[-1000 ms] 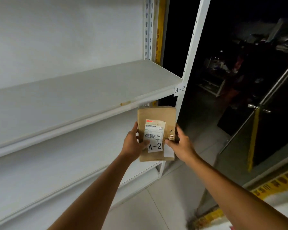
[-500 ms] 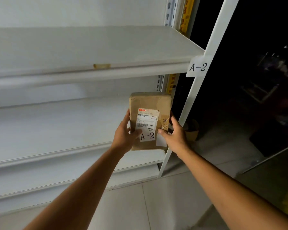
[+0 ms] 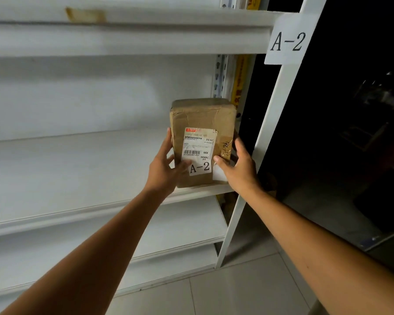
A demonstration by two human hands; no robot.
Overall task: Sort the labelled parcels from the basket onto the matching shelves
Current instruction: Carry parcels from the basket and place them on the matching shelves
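The parcel point(image 3: 200, 119) faces you label-first, long axis near vertical, its "A-2" mark at the lower end; its bottom edge meets the front right corner of the shelf point(image 3: 77, 169), contact unclear; your left hand point(image 3: 164, 169) and right hand point(image 3: 239, 169) clamp its 2 long sides, thumbs on the face; the shelf tag point(image 3: 287, 42) above reads "A-2".

- A brown paper-wrapped parcel point(image 3: 200, 117) stands upright, its lower edge at the front lip of a white shelf point(image 3: 77, 169), near the shelf's right end.
- Its white sticker point(image 3: 199, 167) reads "A-2".
- The left hand point(image 3: 163, 171) and right hand point(image 3: 239, 171) grip its sides, thumbs on the front.
- A paper tag point(image 3: 287, 42) on the upright post point(image 3: 271, 133) above reads "A-2".
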